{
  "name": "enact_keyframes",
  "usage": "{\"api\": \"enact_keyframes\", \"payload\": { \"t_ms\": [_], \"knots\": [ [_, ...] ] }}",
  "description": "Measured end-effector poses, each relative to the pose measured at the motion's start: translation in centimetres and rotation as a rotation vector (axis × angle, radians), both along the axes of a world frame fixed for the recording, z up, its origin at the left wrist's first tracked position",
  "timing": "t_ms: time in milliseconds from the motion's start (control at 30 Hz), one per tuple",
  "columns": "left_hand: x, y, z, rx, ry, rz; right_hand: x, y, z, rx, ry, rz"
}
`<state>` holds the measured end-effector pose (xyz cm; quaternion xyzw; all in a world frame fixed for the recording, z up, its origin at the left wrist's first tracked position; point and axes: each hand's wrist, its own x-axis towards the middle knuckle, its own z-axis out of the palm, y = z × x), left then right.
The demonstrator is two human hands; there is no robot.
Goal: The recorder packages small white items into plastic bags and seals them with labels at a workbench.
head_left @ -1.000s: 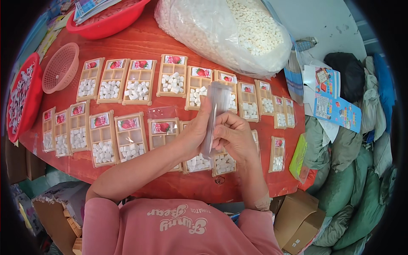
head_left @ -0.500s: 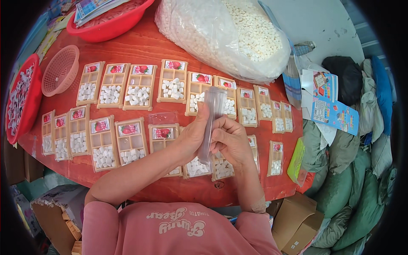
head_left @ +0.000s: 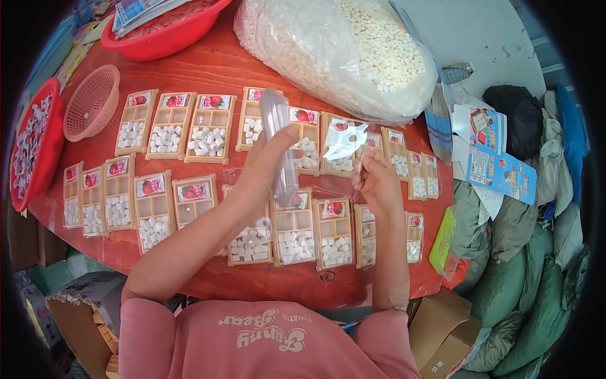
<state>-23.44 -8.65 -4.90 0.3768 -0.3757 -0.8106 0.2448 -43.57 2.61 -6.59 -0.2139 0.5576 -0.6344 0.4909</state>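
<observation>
My left hand [head_left: 260, 169] is wrapped around a stack of clear plastic lids [head_left: 276, 114], held on edge above the trays. Between the fingertips of my right hand [head_left: 381, 184] is a single clear lid [head_left: 344, 140], apart from the stack and shining with glare. Below both hands stand two rows of tan compartment trays, such as a near tray [head_left: 294, 221] and a back-row tray [head_left: 210, 129]. Each has a strawberry picture at its far end and white cube-shaped pieces in its near part. A clear cover seems to lie over some near trays.
At the back, a big clear bag [head_left: 303, 57] holds many white pieces. Red basins [head_left: 170, 47] stand at back left and far left, near a pink basket [head_left: 91, 104]. On the right are printed blue sheets [head_left: 502, 170], a lime-green box [head_left: 443, 237] and green sacks [head_left: 530, 284].
My hands have moved apart. The right hand has drawn one clear lid off the stack to the right, while the left has shifted left with the rest.
</observation>
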Motion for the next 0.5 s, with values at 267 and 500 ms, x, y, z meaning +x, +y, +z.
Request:
{"api": "enact_keyframes", "payload": {
  "t_ms": [267, 500],
  "knots": [
    [-2.9, -1.6, -0.7, 0.105, 0.110, -0.230, -4.2, -3.1, -2.4, 0.315, 0.415, -0.034],
    [-5.1, -1.4, -2.3, 0.094, 0.159, -0.278, -0.8, -3.0, -1.7, 0.467, 1.441, -0.133]
  ]
}}
